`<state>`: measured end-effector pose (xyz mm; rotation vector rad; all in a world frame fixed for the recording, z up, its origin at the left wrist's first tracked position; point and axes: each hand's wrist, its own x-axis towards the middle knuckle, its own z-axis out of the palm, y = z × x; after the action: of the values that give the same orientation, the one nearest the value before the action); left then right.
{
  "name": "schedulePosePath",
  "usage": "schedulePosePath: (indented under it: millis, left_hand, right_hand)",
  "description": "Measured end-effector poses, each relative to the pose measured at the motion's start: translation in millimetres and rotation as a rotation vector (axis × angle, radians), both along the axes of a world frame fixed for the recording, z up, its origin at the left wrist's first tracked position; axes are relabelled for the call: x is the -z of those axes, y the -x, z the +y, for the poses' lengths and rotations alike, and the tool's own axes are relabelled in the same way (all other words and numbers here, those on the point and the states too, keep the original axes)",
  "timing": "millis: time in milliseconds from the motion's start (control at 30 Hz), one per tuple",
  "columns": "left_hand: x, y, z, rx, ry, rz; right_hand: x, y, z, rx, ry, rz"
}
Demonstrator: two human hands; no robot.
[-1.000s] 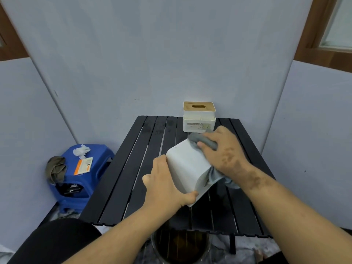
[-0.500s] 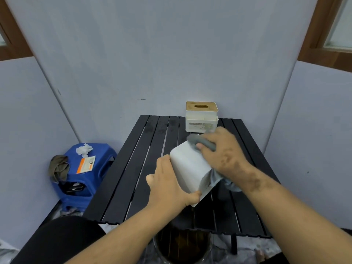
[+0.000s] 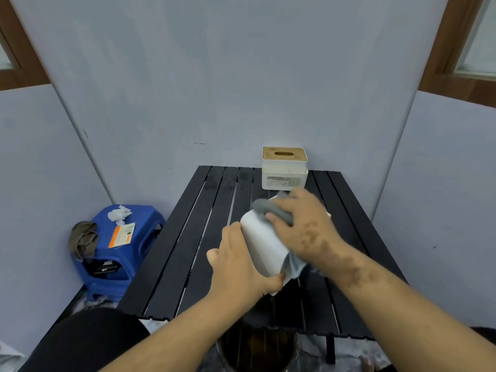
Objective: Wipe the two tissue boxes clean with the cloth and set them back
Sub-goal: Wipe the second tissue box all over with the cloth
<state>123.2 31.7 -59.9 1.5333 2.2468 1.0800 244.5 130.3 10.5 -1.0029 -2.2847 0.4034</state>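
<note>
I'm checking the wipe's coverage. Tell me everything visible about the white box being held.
The plain white, smooth, plastic-looking tissue box has rounded edges and is held tilted above the black slatted table. The left hand grips its near end, thumb under the lower edge. The right hand presses a grey cloth on its upper far end. Its opening is not visible.

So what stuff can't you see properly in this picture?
Head view only:
- Held tissue box: top and far sides hidden by both hands and the cloth.
- Second tissue box: label print too small to read.
- Container under the table: cut off by the bottom edge.
</note>
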Motion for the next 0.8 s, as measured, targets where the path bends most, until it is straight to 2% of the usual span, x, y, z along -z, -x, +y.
schedulePosePath:
  millis: [100, 233, 300, 433, 500, 667, 733, 800]
  left_hand:
    - [2, 2, 2, 0.001, -0.002, 0.003]
    - [-3, -5, 0, 0.013, -0.01, 0.081]
    - [-4, -9, -1, 0.004, -0.034, 0.096]
    - [0, -8, -2, 0.019, -0.044, 0.035]
    - [1, -7, -3, 0.023, -0.045, 0.046]
    - [-5, -11, -5, 0.019, -0.034, 0.048]
    - [-5, -13, -7, 0.024, -0.043, 0.038]
    - [-4, -14, -8, 0.027, -0.04, 0.042]
  right_hand:
    - [-4, 6, -5, -0.136, 0.003, -0.028]
    - [-12, -7, 21, 0.125, 0.141, 0.086]
    - [-11, -2, 14, 0.186, 0.046, -0.048]
    - [-5, 13, -17, -0.047, -0.16, -0.189]
    - [-7, 7, -7, -0.086, -0.15, -0.167]
    - [-8, -31, 53, 0.193, 0.126, 0.057]
    - [-5, -34, 55, 0.248, 0.099, -0.004]
    - [-3, -21, 32, 0.218, -0.015, -0.15]
